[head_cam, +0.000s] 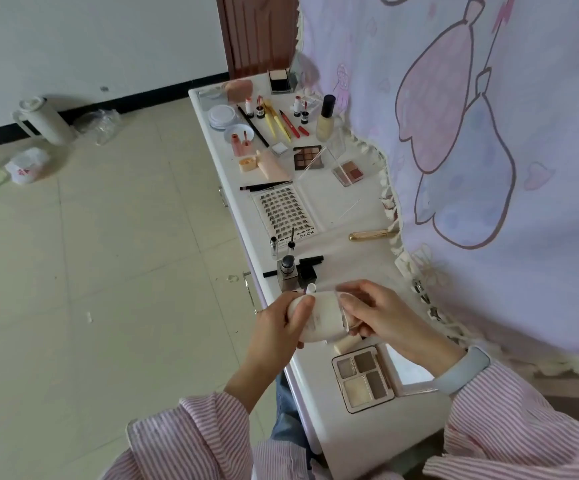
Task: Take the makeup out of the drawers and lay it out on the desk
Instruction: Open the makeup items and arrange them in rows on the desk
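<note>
While both hands meet over the near part of the white desk (350, 261), low in the centre of the frame, the left hand (281, 323) grips a cream bottle (322, 318), thumb curled over its top. The right hand (381, 317) pinches a clear cap (348, 311) at the bottle's right end. Just below them an open four-pan palette (362, 377) lies flat. Further up the desk lie a lash tray (282, 213), another palette (308, 157) and a foundation bottle (326, 121).

Partly hidden under the fingers
The cream bottle (319, 317) has unreadable print; a small tube (345, 342) below the right fingers (353, 303) is mostly covered.
</note>
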{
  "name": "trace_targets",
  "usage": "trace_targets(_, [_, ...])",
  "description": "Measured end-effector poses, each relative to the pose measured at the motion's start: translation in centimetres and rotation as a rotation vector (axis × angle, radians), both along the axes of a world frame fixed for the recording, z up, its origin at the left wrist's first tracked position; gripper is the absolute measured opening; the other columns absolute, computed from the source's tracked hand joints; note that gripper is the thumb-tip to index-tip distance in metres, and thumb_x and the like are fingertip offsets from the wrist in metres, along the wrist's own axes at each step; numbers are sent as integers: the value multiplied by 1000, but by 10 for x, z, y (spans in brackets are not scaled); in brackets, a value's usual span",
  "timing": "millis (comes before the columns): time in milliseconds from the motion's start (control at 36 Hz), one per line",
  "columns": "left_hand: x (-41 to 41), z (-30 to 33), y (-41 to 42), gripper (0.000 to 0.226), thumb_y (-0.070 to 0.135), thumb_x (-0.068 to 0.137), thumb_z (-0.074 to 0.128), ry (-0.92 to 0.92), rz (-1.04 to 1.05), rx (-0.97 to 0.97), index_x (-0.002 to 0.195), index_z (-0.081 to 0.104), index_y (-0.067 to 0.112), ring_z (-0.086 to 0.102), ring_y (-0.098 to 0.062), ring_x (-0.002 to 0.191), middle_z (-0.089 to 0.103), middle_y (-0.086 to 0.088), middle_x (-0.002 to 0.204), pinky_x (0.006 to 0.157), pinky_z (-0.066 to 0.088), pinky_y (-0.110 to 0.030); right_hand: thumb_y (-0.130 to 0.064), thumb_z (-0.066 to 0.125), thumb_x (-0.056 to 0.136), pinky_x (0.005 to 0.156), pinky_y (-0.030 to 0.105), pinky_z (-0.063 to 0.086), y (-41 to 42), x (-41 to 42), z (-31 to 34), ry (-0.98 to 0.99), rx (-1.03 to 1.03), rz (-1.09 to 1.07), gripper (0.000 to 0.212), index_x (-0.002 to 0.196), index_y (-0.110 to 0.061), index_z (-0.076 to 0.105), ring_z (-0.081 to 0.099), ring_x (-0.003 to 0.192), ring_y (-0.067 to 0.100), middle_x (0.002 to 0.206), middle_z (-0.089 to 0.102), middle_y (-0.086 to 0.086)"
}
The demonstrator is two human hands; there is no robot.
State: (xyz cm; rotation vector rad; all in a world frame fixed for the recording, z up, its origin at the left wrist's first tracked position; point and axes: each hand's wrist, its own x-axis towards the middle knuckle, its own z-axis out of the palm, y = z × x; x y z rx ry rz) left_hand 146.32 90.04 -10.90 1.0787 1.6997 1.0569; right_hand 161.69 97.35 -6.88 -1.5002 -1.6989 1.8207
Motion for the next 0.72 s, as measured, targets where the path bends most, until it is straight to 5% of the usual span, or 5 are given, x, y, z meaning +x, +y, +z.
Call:
trace_targets(83, [0,4,6,35,32,95,46,-69,-12,-77,72,54,8,47,-10,41,46,3,60,41,36,-19,-15,58,89,78,13,44,7,9,-1,-84,233,152,26,108,-32,54,58,83,-2,95,60,-17])
trace_targets(250, [-15,13,23,44,40,96,42,-371,182,-168,74,56,5,40,-10,39,48,-12,58,39,29,-19,-1,64,83,80,2,39,27,26,3,-67,733,83,36,112,-22,58,57,86,-3,94,55,-17])
trace_targets(361, [-34,16,26,46,45,92,43,-466,336,-73,83,55,1,36,-14,49,45,-15,69,46,28,-24,-5,60,86,73,3,41,43,19,-5,-22,556,-216,23,101,-20,52,55,86,1,92,53,-9])
trace_targets(500, [-44,15,27,42,44,85,48,-558,419,6,92,58,3,56,-14,59,60,-7,75,58,46,-29,-24,64,86,72,16,40,64,1,-50,-222,299,-189,29,108,-14,48,54,90,13,100,57,1])
trace_targets(722, [-49,9,25,42,25,75,62,-667,446,7,111,56,5,66,-30,98,64,-16,109,73,58,-31,-13,46,92,81,25,38,88,-10,-97,-522,258,-63,24,114,-9,54,54,106,23,117,59,7])
